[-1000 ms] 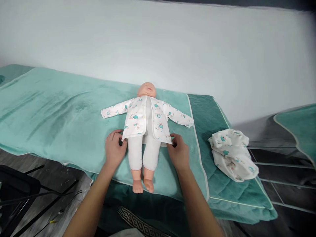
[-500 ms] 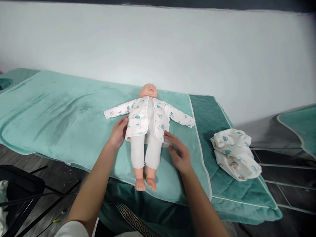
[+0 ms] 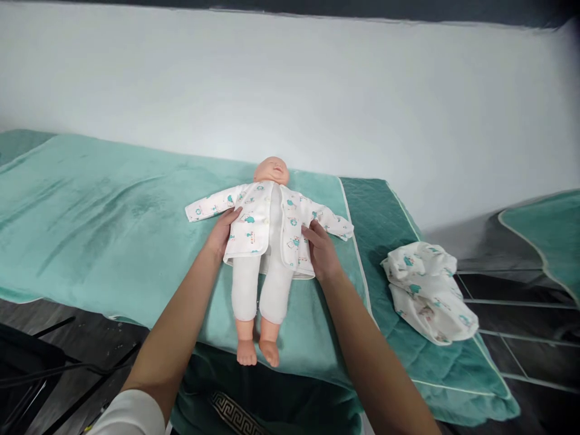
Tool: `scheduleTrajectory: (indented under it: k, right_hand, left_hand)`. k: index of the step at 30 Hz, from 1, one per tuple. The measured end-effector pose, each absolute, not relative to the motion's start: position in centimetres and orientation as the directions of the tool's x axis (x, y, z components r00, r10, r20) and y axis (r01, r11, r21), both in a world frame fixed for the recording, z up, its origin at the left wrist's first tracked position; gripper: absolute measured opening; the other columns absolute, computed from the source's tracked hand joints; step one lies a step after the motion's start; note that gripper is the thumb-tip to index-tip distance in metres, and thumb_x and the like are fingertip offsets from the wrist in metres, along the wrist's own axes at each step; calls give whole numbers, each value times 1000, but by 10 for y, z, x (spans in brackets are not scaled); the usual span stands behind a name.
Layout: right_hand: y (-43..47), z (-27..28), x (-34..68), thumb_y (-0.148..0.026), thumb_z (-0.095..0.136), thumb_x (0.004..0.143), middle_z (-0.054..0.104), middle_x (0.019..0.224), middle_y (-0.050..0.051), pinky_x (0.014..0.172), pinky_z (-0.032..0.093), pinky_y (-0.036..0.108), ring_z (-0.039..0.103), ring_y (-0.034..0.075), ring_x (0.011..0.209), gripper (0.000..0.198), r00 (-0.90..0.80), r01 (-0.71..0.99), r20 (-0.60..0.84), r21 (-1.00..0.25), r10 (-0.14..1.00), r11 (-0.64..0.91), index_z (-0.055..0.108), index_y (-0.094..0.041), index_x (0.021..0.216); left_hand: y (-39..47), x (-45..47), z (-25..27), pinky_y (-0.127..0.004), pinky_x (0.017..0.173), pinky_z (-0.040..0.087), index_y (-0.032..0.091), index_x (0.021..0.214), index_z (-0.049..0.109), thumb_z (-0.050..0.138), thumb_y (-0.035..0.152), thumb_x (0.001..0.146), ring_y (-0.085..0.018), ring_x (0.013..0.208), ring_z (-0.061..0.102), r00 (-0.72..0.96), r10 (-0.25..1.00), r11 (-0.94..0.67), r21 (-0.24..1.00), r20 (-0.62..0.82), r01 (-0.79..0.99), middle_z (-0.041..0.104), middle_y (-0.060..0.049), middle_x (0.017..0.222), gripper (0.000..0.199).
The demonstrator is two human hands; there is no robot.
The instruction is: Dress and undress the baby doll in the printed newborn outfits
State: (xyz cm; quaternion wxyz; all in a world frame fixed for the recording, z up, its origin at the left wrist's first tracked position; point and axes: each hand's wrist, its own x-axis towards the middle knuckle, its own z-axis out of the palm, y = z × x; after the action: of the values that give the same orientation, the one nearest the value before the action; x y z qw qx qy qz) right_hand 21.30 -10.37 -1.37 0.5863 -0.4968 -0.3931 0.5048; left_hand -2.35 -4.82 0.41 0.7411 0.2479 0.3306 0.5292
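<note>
A baby doll (image 3: 275, 217) lies on its back on the light green blanket (image 3: 113, 199), head toward the wall and bare feet toward me. It wears white leggings (image 3: 246, 287) and a white printed jacket (image 3: 251, 232), whose front hangs apart over the chest. Both sleeves stretch out sideways. My left hand (image 3: 223, 231) grips the doll's side below one sleeve, thumb on top. On the opposite side my right hand (image 3: 321, 251) holds the doll through the jacket, with its thumb on the cloth. The fingers under the body are partly hidden.
A crumpled white printed garment (image 3: 428, 293) rests on the dark green quilted cover (image 3: 394, 356) at the right. Behind the bed is a pale wall (image 3: 290, 90). Metal rails (image 3: 525, 304) stand at the far right, and a black chair-like object (image 3: 29, 368) at lower left.
My right hand has moved up from near the jacket hem to the doll's side, and my left hand has closed in. The doll's legs have swung slightly left and toward me.
</note>
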Motion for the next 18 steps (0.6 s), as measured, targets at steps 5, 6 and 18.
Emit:
scheduleTrajectory:
  k: [5, 6, 18]
  right_hand:
    - [-121, -19, 212, -47, 77, 77, 65, 142, 5, 98, 61, 46, 67, 30, 126, 64, 213, -208, -27, -978, 977, 19, 52, -30, 133]
    - [-122, -20, 210, -48, 78, 78, 64, 144, 6, 102, 59, 47, 65, 29, 129, 67, 226, -203, -12, -979, 974, 35, 51, -29, 135]
    - [-71, 1, 203, -44, 77, 76, 52, 158, 6, 121, 46, 40, 52, 24, 145, 77, 240, -283, 102, -944, 965, 170, 44, -28, 143]
  left_hand:
    - [-56, -23, 6, -37, 92, 64, 13, 113, 72, 75, 32, 87, -25, 94, 79, 229, 947, 320, 715, -226, -621, 81, -8, 95, 32]
    - [-57, -23, 7, -37, 92, 64, 13, 114, 72, 75, 34, 87, -26, 95, 79, 228, 945, 326, 715, -234, -619, 81, -8, 96, 34]
    - [1, -4, 9, -38, 104, 58, 16, 106, 73, 55, 30, 101, -23, 106, 74, 273, 939, 334, 734, -207, -592, 81, -4, 90, 23]
